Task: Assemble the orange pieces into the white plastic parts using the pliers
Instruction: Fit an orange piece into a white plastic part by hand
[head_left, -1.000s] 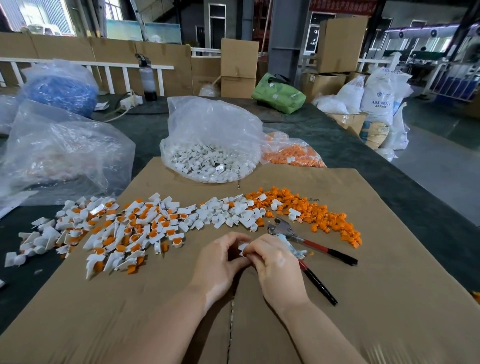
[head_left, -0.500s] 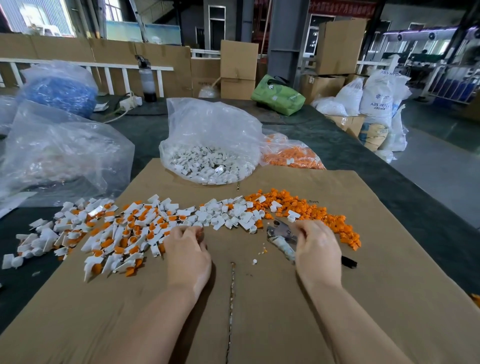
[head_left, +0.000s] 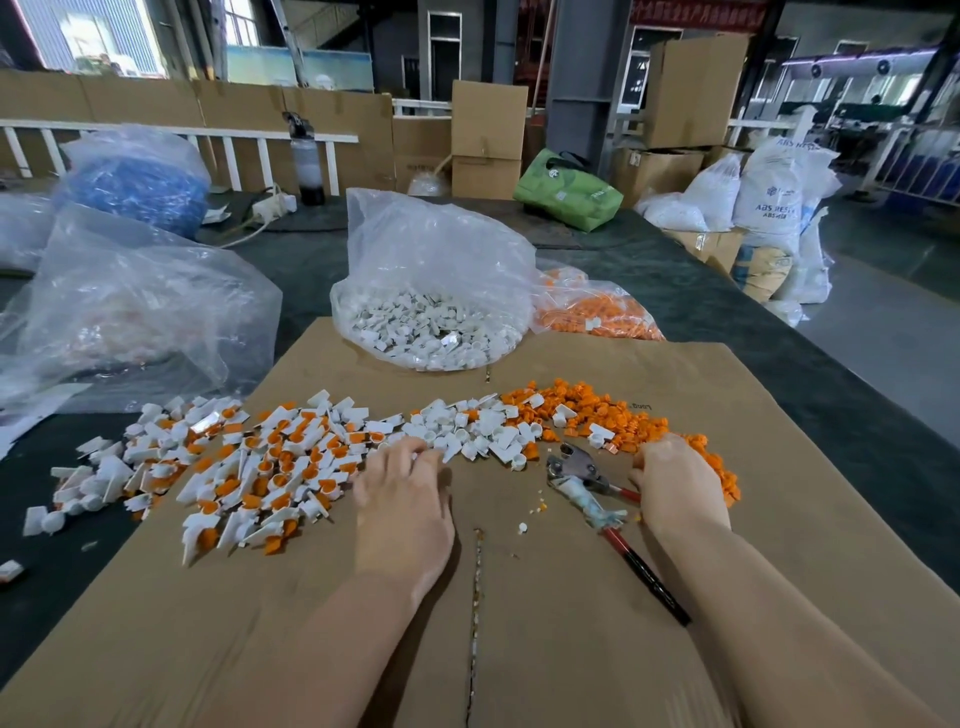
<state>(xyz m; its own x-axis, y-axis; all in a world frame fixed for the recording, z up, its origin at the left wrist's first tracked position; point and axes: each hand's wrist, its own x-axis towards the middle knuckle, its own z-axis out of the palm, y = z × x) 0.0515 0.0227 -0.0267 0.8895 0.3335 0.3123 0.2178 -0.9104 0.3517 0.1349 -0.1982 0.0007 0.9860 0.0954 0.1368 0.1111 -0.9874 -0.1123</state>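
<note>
While the pliers (head_left: 582, 475) are lying idle on the cardboard (head_left: 779, 519) between the two arms, the person is reaching out both ways for the next pair of bits. The left hand (head_left: 402, 499) is sitting at the near edge of the loose white parts (head_left: 467, 431), fingertips curling into them. I honestly can't tell if it's got one pinched yet. The right hand (head_left: 675, 488) is dipping into the orange pieces (head_left: 623, 415) at the right end of the spread, fingers hidden behind the knuckles, so its grip is anyone's guess too.

If I were doing this step, I'd be grabbing exactly one of each (those piles are tangling together in the middle, so it's easy to drag extras along). I'd be bringing both back to the bare patch in front, seating the orange piece square in the white part's cup before touching the pliers, then squeezing gently. White plastic that thin is probably cracking if you overdo it. The finished ones (head_left: 270, 467) are heaping up on the left, so toss it there and keep it out of the raw stock.
</note>
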